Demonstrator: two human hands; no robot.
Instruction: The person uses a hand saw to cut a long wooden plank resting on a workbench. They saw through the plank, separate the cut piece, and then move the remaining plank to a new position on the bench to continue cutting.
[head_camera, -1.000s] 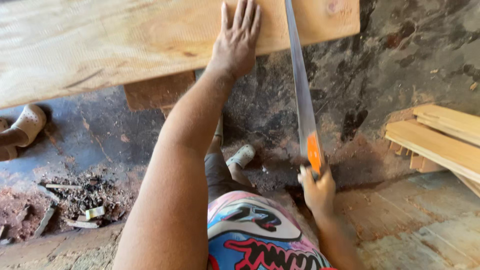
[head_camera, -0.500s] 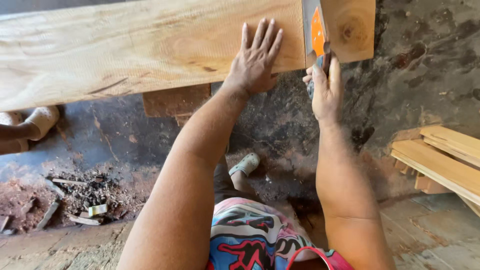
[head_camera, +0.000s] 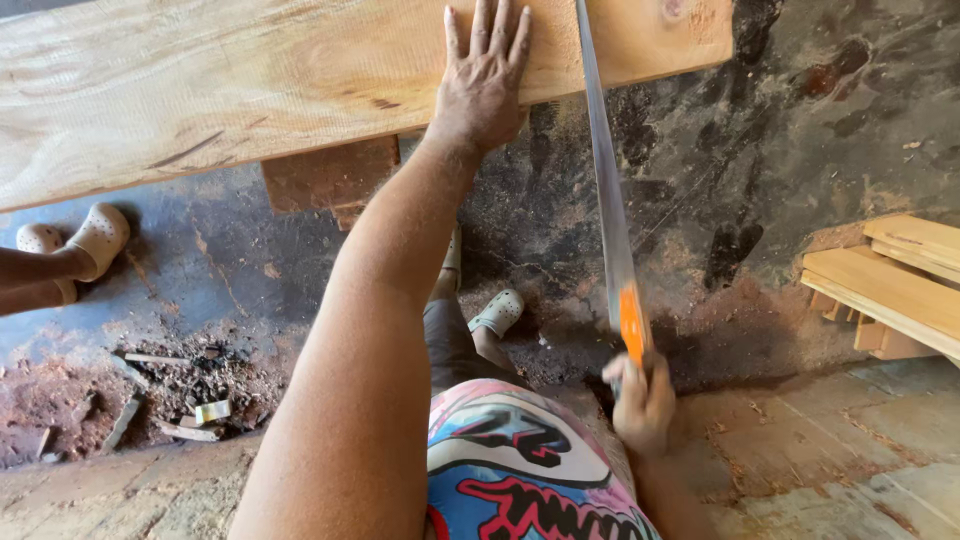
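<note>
A right hand (head_camera: 640, 400) closes around the orange handle (head_camera: 632, 325) of a handsaw (head_camera: 603, 190), fingers wrapped tight, drawn low and close to the body. From that grip the long steel blade runs up and slightly left, its far part lying across the near edge of a wide pale plank (head_camera: 200, 90) close to the plank's right end. The plank's long axis runs left to right across the top of the view, so the blade meets it nearly square on.

The left hand (head_camera: 485, 85) lies flat on the plank just left of the blade, palm down and fingers spread, gripping nothing and pressing on the wood (the fingertips reach toward the far edge). This hand is the nearer of the two to the plank; the right hand sits well back from it, at the other end of the saw.

Beneath the plank a reddish wooden block (head_camera: 330, 175) shows under its near edge, seemingly as a support. The floor (head_camera: 800, 120) is dark, stained and dusted with reddish sawdust. A stack of lighter boards (head_camera: 890, 285) rests at the right. The sawyer's pale clog (head_camera: 497, 312) shows below the arm. At far left another person's feet in pale clogs (head_camera: 85, 238) stand near a heap of scraps and debris (head_camera: 170, 390). No containers are in view.
</note>
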